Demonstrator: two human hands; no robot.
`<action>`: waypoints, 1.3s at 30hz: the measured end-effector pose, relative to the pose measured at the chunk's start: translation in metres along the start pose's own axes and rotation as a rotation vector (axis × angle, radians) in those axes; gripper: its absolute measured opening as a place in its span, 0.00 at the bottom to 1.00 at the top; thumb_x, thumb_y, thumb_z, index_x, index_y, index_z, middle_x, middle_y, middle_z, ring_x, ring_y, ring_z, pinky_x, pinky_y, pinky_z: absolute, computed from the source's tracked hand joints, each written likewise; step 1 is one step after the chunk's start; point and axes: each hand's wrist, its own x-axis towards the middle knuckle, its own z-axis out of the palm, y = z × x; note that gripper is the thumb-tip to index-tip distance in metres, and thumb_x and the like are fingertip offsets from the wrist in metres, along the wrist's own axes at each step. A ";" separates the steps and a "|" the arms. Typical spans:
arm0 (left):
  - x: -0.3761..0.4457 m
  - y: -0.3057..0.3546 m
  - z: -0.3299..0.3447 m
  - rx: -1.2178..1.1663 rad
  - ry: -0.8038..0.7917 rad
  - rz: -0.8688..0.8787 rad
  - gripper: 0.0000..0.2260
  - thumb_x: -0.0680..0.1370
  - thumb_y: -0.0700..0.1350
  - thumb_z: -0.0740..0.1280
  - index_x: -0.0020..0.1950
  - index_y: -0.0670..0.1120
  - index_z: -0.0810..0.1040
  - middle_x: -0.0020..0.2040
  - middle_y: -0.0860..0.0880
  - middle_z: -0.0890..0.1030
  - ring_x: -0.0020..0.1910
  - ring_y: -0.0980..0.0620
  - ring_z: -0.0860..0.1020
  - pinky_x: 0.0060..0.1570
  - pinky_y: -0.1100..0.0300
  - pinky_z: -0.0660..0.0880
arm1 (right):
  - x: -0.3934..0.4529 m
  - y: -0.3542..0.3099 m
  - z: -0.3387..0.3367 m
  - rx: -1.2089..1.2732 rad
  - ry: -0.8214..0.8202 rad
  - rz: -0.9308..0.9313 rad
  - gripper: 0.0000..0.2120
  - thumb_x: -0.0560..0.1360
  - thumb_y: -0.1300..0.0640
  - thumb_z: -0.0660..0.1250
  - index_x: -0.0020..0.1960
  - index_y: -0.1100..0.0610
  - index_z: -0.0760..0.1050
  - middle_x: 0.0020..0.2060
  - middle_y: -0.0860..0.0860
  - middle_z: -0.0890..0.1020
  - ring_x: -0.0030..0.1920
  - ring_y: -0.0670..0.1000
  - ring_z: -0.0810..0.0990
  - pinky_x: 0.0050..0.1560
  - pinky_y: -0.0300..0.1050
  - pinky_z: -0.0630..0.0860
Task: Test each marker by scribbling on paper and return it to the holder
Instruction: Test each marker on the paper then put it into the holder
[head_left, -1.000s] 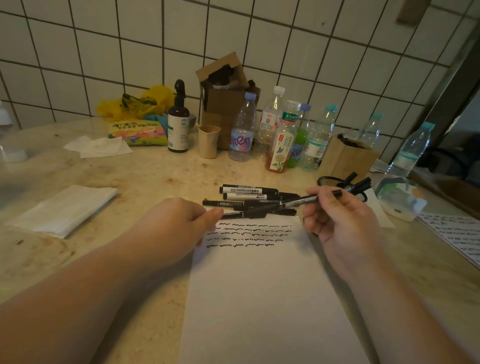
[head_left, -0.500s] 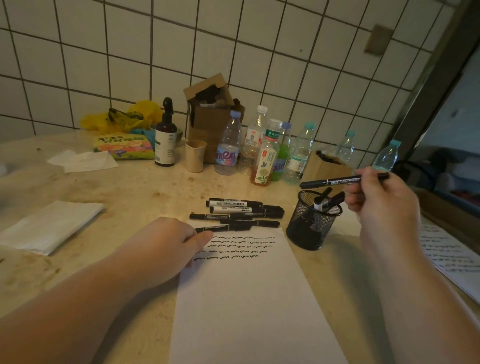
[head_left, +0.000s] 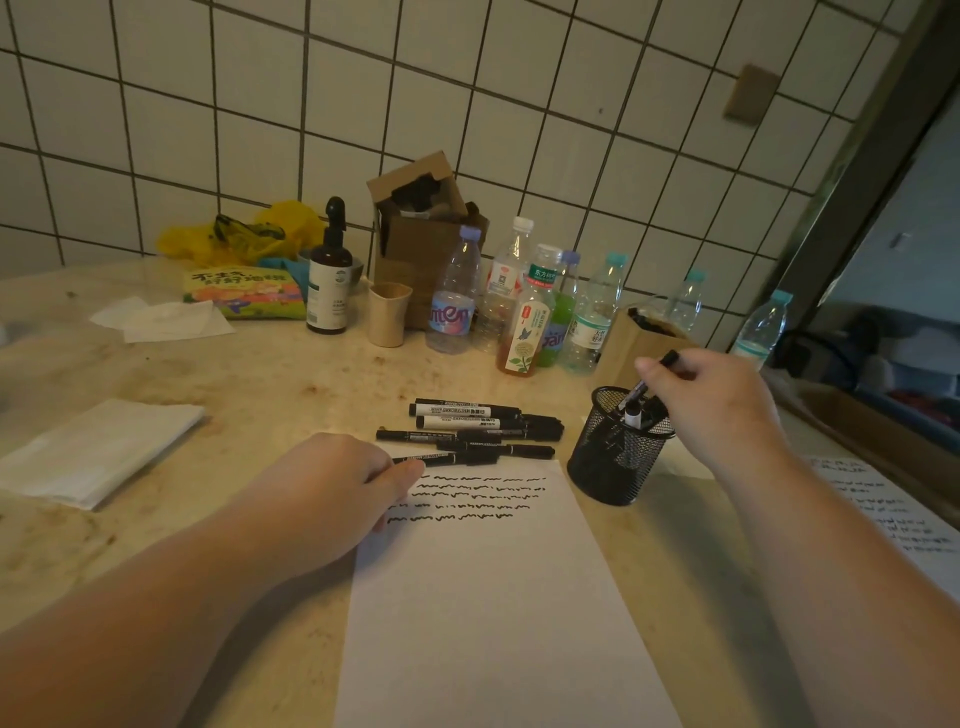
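Right hand (head_left: 711, 400), marker (head_left: 655, 373) into holder (head_left: 615, 457)

The sheet of paper (head_left: 488, 597) runs off the near edge. The left hand (head_left: 332, 488) covers a marker's (head_left: 441, 458) left end. Bottle labels are too small to read.

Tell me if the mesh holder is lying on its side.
No, the mesh holder stands upright beside the paper.

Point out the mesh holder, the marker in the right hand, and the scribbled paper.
mesh holder (head_left: 613, 467): head view, front wall.
marker (head_left: 667, 360): head view, upper end above the fingers.
paper (head_left: 493, 597): head view, blank middle.
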 end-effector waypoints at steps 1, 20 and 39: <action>-0.001 0.000 0.000 -0.002 -0.002 -0.002 0.25 0.77 0.67 0.57 0.33 0.52 0.82 0.39 0.55 0.86 0.30 0.54 0.81 0.40 0.53 0.80 | 0.001 -0.001 0.002 -0.009 -0.026 -0.008 0.16 0.78 0.41 0.66 0.40 0.51 0.81 0.35 0.48 0.81 0.39 0.50 0.79 0.35 0.43 0.68; 0.000 0.010 -0.001 0.025 -0.037 -0.027 0.25 0.78 0.67 0.57 0.38 0.52 0.84 0.32 0.52 0.84 0.33 0.54 0.81 0.43 0.55 0.80 | -0.042 -0.047 0.069 -0.183 -0.400 -0.562 0.09 0.81 0.51 0.64 0.54 0.52 0.82 0.47 0.44 0.77 0.50 0.44 0.73 0.52 0.41 0.72; -0.005 0.013 -0.008 0.033 -0.053 0.012 0.24 0.79 0.65 0.56 0.41 0.51 0.83 0.36 0.51 0.84 0.35 0.53 0.81 0.43 0.54 0.80 | -0.052 -0.067 0.082 -0.007 -0.570 -0.311 0.12 0.80 0.54 0.67 0.61 0.43 0.78 0.46 0.44 0.80 0.47 0.45 0.79 0.47 0.41 0.76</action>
